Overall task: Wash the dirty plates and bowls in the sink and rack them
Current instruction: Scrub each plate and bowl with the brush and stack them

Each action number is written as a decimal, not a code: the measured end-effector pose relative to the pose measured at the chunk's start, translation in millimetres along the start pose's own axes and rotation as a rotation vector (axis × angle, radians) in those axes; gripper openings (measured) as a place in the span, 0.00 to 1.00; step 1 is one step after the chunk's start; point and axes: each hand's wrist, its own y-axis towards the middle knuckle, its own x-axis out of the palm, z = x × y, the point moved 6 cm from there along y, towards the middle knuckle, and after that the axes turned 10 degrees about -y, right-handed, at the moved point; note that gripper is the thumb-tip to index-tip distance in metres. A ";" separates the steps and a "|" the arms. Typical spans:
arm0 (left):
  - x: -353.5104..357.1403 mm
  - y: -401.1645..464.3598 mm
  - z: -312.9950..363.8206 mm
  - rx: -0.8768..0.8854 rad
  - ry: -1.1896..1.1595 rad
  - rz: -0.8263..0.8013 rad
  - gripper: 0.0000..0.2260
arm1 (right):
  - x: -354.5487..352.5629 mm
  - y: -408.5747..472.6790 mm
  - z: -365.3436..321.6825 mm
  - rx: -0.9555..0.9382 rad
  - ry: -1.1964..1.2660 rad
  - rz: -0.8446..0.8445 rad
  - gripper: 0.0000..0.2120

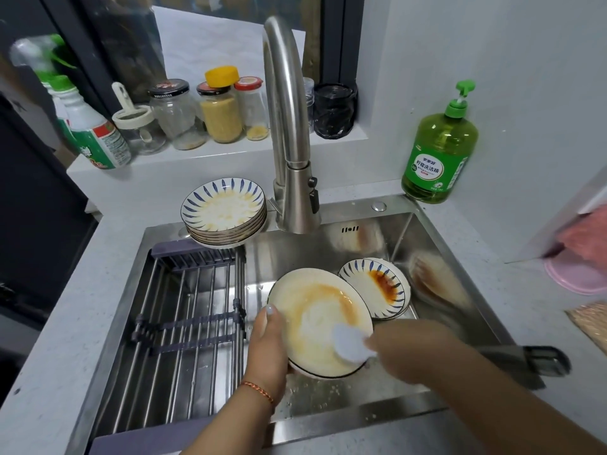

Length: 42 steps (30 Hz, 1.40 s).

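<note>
In the sink [437, 244], right of the drying rack [193, 310], the left hand [267, 348] grips the stained plate [317, 318]; right-hand fingers [399, 348] pinch a sponge [349, 346]. She'd best scrub circles outward, plate tilted.

Home kitchen: steel sink [437, 257] with tap [289, 126], dish soap bottle [438, 152], spice jars [220, 110] on windowsill.

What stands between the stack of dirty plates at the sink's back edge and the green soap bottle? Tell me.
The head view shows the steel faucet rising between the stack of dirty plates and the green soap bottle, with a small round button on the sink rim.
</note>
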 end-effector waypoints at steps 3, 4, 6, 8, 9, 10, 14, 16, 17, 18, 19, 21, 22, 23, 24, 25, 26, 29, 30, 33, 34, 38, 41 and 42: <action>5.6 -5.2 1.0 0.028 0.030 -0.032 0.15 | -14.8 10.8 21.9 0.214 0.104 0.008 0.18; 10.0 -7.8 0.4 0.020 0.035 -0.051 0.15 | -23.3 15.1 21.5 0.251 0.128 0.053 0.20; 18.6 -11.2 -3.3 -0.016 0.016 -0.093 0.15 | -37.9 22.0 10.0 0.233 0.167 0.158 0.27; 24.1 -10.6 -6.1 -0.050 -0.006 -0.117 0.15 | -45.8 24.4 -11.4 0.134 0.186 0.233 0.29; 24.1 -9.2 -6.5 -0.065 -0.023 -0.108 0.15 | -46.9 22.4 -22.9 0.075 0.184 0.242 0.28; 22.7 -7.6 -6.0 -0.079 -0.053 -0.087 0.15 | -46.5 19.5 -32.4 0.020 0.172 0.236 0.26; 12.4 2.0 -0.8 -0.067 -0.092 -0.030 0.16 | -38.4 -6.3 -42.3 -0.181 0.062 0.222 0.25; 6.1 6.2 6.7 0.006 -0.072 -0.017 0.15 | -30.1 -16.5 -31.7 -0.219 -0.024 0.164 0.24; 4.2 7.9 10.7 0.043 -0.061 -0.020 0.15 | -25.0 -16.9 -22.6 -0.191 -0.059 0.125 0.24; 3.2 9.4 14.1 0.073 -0.044 -0.033 0.15 | -21.7 -15.0 -11.9 -0.135 -0.072 0.085 0.23; 3.2 10.2 16.7 0.090 -0.024 -0.046 0.15 | -20.7 -11.5 -1.3 -0.067 -0.069 0.053 0.22; 4.5 11.2 17.5 0.103 0.011 -0.068 0.15 | -25.1 -2.8 15.4 0.060 -0.030 0.024 0.15; 6.6 10.8 16.8 0.102 0.025 -0.081 0.14 | -30.8 1.8 20.3 0.113 0.001 0.039 0.13; 8.4 10.3 14.8 0.097 0.033 -0.093 0.14 | -37.4 6.4 23.4 0.162 0.030 0.072 0.13; 10.5 9.6 12.7 0.088 0.037 -0.105 0.14 | -43.5 11.3 23.8 0.203 0.049 0.104 0.13; 12.6 8.9 10.5 0.076 0.036 -0.112 0.14 | -48.5 16.5 21.1 0.224 0.059 0.125 0.16; 14.6 8.4 8.5 0.065 0.033 -0.116 0.15 | -52.0 20.6 15.1 0.225 0.070 0.137 0.19; 19.4 6.8 6.5 0.058 0.038 -0.126 0.15 | -57.1 23.5 -15.2 0.097 0.158 0.219 0.28; 19.0 7.3 4.9 0.049 0.036 -0.116 0.15 | -57.2 19.5 -24.8 0.041 0.162 0.239 0.27; 12.2 10.3 1.6 0.002 -0.005 -0.063 0.17 | -46.2 2.8 -40.2 -0.097 0.108 0.226 0.22; 10.1 11.6 1.0 -0.011 -0.015 -0.056 0.17 | -41.6 -2.5 -41.5 -0.147 0.070 0.209 0.22; 3.8 14.4 12.2 0.042 -0.042 -0.035 0.15 | -12.0 -5.0 -21.5 -0.198 -0.040 0.048 0.24; 3.3 16.5 14.6 0.086 0.021 -0.039 0.14 | 0.9 14.6 16.7 0.026 0.025 0.061 0.24; 3.4 16.6 13.0 0.089 0.040 -0.041 0.13 | 2.8 21.4 27.8 0.090 0.086 0.081 0.23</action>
